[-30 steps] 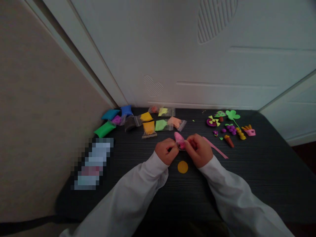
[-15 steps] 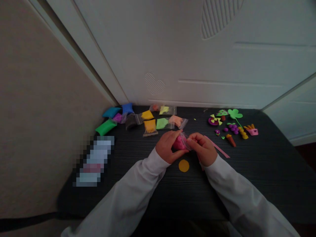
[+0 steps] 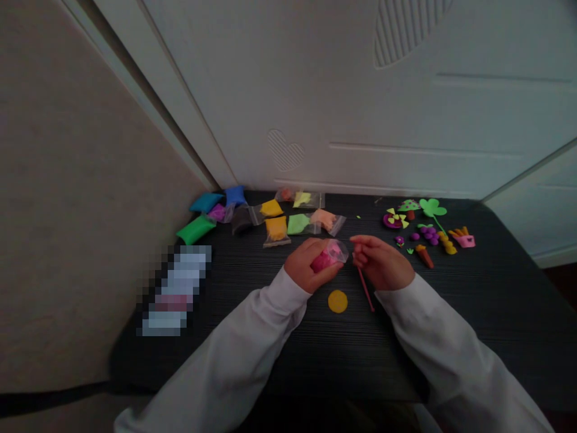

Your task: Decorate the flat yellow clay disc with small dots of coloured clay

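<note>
My left hand [image 3: 308, 264] is closed around a small clear bag of pink clay [image 3: 322, 260], and the bag's mouth gapes toward the right. Just right of it, apart from the bag, is my right hand [image 3: 383, 261]; its index finger is stretched out, the others are loosely bent, and I see nothing held in them. A thin pink stick [image 3: 366, 290] lies under the right fingers, its upper end partly hidden by them. On the table below the bag, between both hands, is a flat yellow clay disc [image 3: 338, 301].
Bags of coloured clay, among them a green one [image 3: 196, 230] and an orange one [image 3: 276, 228], line the back left. Small clay figures, including a carrot [image 3: 424, 257] and a green clover [image 3: 433, 208], sit at the right. A blurred-out phone-like object [image 3: 178, 291] lies left. A white panel [image 3: 315, 90] stands behind.
My right hand has let go of the bag's edge and drawn back to the right. The bag's mouth has opened wider. The flat pink strip is now hidden behind the right hand.
</note>
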`<state>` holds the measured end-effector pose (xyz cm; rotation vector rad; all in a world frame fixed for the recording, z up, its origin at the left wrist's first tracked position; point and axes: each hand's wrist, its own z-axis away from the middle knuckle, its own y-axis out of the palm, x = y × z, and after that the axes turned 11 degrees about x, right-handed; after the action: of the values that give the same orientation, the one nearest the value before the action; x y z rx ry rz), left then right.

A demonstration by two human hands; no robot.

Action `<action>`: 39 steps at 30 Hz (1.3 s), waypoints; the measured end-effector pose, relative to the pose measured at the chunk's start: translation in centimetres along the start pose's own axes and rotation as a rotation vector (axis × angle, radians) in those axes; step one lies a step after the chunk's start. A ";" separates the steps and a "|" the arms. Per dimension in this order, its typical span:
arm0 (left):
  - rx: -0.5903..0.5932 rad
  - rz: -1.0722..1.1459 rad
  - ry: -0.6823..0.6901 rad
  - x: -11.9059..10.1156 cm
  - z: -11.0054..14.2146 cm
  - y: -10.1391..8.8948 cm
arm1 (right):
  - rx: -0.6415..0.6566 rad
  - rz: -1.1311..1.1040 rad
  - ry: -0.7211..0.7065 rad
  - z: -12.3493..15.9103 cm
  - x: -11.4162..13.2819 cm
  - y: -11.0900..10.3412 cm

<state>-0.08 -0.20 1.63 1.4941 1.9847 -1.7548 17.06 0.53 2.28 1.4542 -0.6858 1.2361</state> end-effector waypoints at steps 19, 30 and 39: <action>0.061 0.077 0.020 -0.3 0.2 0.5 | -0.061 0.809 -0.346 1.3 0.3 0.8; -0.051 0.051 -0.012 -0.1 0.0 0.5 | 0.082 0.786 -0.316 1.6 0.1 0.8; -0.092 -0.092 -0.007 0.0 0.1 0.7 | 0.183 1.029 -0.299 1.6 0.0 0.8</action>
<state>0.35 -0.35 1.11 1.3875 2.1318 -1.6736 16.92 -1.22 2.74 1.4742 -1.6903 1.8865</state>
